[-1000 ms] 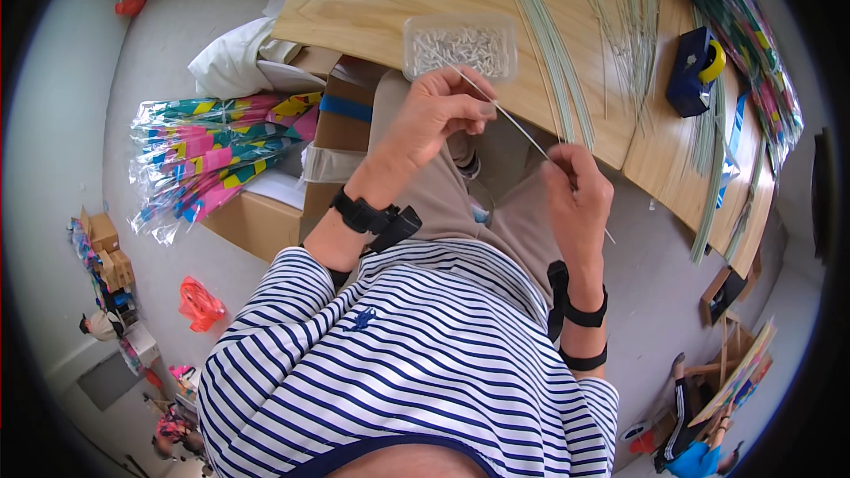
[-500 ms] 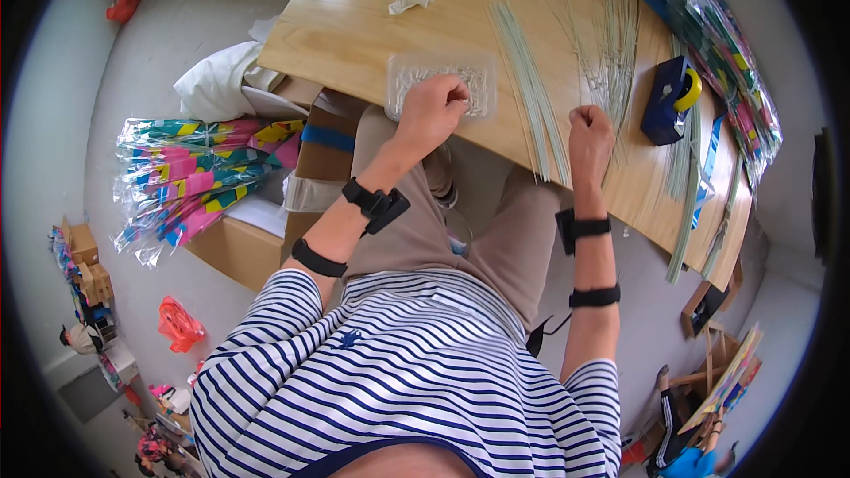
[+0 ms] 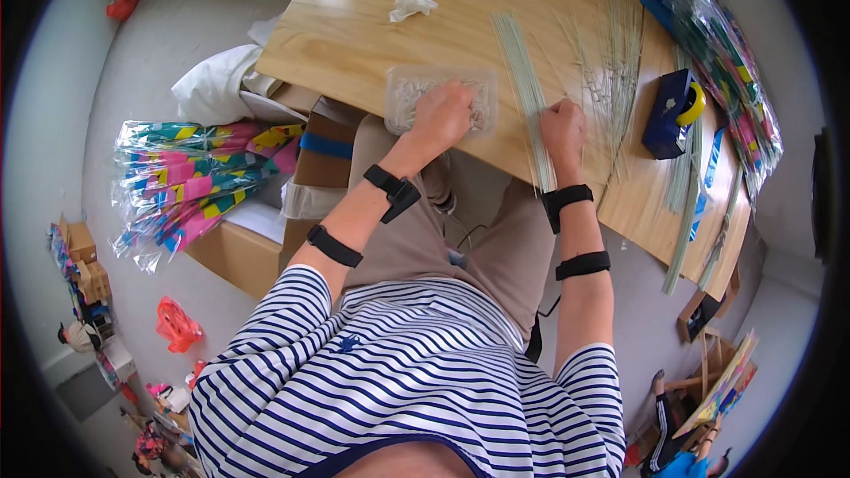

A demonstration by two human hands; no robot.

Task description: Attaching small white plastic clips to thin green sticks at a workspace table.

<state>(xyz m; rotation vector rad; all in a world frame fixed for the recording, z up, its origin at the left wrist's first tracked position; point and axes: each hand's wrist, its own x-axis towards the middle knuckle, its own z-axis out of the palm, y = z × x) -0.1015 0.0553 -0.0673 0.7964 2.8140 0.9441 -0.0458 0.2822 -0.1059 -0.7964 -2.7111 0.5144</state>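
Note:
My left hand (image 3: 443,117) is over a clear plastic tray (image 3: 395,80), its fingers pressed together; whatever they pinch is hidden. Small whitish pieces (image 3: 407,96) fill the tray, too fine to name. To the right, my right hand (image 3: 563,131) is closed beside a bundle of thin pale green rods (image 3: 522,71) on the table. What its fingers hold, if anything, is too small to make out. Further right lies a looser spread of similar rods (image 3: 611,71).
A blue tape dispenser (image 3: 666,119) with yellow tape stands on the right of the wooden table (image 3: 345,26). Wrapped colourful bundles (image 3: 735,71) lie at the far right. More wrapped bundles (image 3: 190,177) rest on a cardboard box (image 3: 235,243) at left. White scraps (image 3: 413,7) lie farther back.
My right hand has moved left, close to the rod bundle. My left hand has shifted slightly right and down, its fingers now over the pieces in the tray.

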